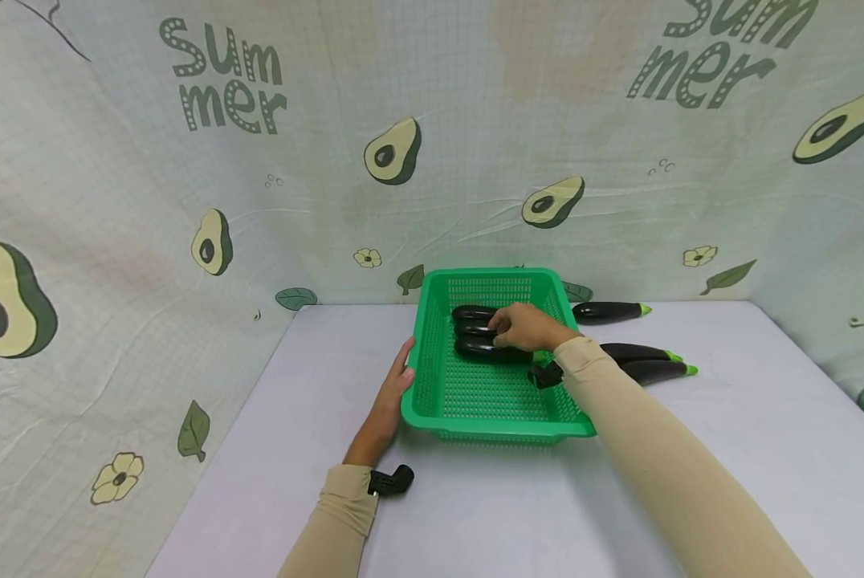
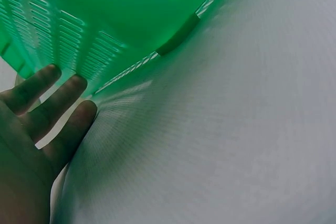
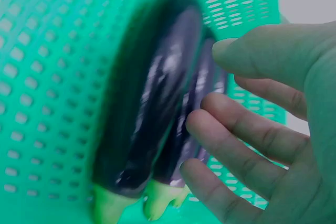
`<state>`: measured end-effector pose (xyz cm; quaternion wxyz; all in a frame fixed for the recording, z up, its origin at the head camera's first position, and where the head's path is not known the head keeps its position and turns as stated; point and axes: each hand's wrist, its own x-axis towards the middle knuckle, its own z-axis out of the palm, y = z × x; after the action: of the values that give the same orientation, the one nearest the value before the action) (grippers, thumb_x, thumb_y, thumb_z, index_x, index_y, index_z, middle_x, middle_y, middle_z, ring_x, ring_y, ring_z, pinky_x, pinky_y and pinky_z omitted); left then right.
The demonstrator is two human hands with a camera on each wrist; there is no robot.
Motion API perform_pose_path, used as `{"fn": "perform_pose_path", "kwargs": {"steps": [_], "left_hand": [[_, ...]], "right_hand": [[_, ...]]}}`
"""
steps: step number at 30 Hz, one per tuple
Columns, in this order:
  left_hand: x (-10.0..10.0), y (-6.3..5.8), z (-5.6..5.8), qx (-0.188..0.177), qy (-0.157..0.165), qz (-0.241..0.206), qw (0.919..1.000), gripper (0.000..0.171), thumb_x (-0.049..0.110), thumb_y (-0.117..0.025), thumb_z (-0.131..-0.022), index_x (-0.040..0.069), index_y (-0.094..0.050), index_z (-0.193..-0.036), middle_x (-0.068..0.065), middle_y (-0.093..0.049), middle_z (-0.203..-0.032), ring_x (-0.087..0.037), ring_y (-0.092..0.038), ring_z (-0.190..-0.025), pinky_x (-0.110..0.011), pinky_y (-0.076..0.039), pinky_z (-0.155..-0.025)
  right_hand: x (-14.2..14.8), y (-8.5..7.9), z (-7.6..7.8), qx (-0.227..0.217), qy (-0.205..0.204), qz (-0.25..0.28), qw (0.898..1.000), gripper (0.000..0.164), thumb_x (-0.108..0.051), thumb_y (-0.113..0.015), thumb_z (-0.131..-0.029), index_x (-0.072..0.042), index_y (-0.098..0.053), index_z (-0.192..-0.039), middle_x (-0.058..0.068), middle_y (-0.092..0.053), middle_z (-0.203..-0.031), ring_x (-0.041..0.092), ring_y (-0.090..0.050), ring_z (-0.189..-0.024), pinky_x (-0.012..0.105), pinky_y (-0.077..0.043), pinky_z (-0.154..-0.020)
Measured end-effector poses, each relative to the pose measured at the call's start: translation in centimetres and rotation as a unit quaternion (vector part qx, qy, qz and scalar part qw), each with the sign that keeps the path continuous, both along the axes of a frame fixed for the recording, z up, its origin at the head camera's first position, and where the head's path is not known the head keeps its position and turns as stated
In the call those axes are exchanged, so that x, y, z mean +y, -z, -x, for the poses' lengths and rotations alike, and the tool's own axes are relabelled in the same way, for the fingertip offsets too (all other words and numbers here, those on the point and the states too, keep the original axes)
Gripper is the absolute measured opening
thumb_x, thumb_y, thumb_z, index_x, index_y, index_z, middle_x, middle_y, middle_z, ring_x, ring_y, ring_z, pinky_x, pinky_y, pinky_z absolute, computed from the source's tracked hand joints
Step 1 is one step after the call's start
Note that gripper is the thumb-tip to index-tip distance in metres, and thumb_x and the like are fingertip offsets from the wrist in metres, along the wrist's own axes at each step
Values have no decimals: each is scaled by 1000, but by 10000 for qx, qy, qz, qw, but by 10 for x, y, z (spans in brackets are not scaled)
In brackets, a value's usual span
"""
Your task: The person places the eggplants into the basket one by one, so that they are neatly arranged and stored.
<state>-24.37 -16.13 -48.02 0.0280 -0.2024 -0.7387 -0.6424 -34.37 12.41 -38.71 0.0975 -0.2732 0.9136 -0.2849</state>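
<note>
A green plastic basket (image 1: 495, 395) stands on the table, with three dark, glossy eggplants (image 1: 478, 349) lying side by side in its far half. Over them, inside the basket, is my right hand (image 1: 527, 326). In the right wrist view its fingers are loosely bent and spread from the thumb, overlapping the farther eggplants, with nothing gripped. The nearest eggplant (image 3: 152, 98) lies fully in sight there, its green stem end toward the bottom of that view. My left hand (image 1: 390, 397) rests against the basket's left side, its fingers (image 2: 68, 124) extended along the slotted wall.
To the basket's right, one eggplant (image 1: 609, 312) lies at the back of the white table (image 1: 475, 514), and two more eggplants (image 1: 652, 370) lie nearer, partly hidden by my right sleeve (image 1: 641, 425). A cloth (image 1: 468, 104) printed with avocados hangs behind and at the sides.
</note>
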Motion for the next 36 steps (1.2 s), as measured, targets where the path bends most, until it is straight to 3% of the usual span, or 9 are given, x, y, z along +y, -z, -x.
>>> {"fn": "perform_pose_path", "kwargs": {"steps": [8, 16, 24, 32, 36], "left_hand": [[0, -1, -2, -121, 11, 55, 9999, 56, 28, -27, -108, 23, -14, -163, -4, -12, -166, -23, -9, -150, -56, -7, -117], [0, -18, -10, -330, 252, -62, 9991, 57, 18, -27, -108, 12, -10, -162, -11, -9, -166, -28, -8, -150, -58, -7, -116], [4, -2, -5, -91, -40, 112, 9999, 55, 30, -27, -109, 29, -15, -162, 2, -15, -165, -19, -12, -150, -56, -10, -117], [2, 0, -4, -63, -15, 131, 9999, 54, 33, -27, -109, 30, -15, -162, 3, -15, -165, -18, -11, -150, -56, -9, -117], [1, -5, -4, -107, 17, 131, 9999, 55, 28, -26, -109, 25, -13, -162, -1, -12, -166, -20, -9, -150, -56, -8, -117]], "right_hand": [[12, -11, -5, -31, 249, 699, 9972, 36, -16, -67, -98, -1, -64, -130, 13, -69, -114, 30, -64, -104, 47, -52, -85], [42, -22, -17, -195, 592, 1403, 9881, 42, -28, -64, -100, -9, -59, -137, 15, -62, -127, 31, -62, -110, 50, -50, -91], [72, -22, -35, -319, 822, 1973, 9764, 49, -33, -63, -100, -7, -55, -141, 16, -58, -135, 34, -59, -118, 52, -48, -96], [91, -20, -54, -75, 1118, 2441, 9632, 52, -36, -65, -99, -7, -55, -141, 15, -59, -136, 26, -61, -115, 43, -51, -94], [96, -17, -61, 3, 1269, 2711, 9541, 51, -35, -66, -98, -7, -57, -140, 15, -61, -134, 25, -62, -114, 35, -53, -91]]}}
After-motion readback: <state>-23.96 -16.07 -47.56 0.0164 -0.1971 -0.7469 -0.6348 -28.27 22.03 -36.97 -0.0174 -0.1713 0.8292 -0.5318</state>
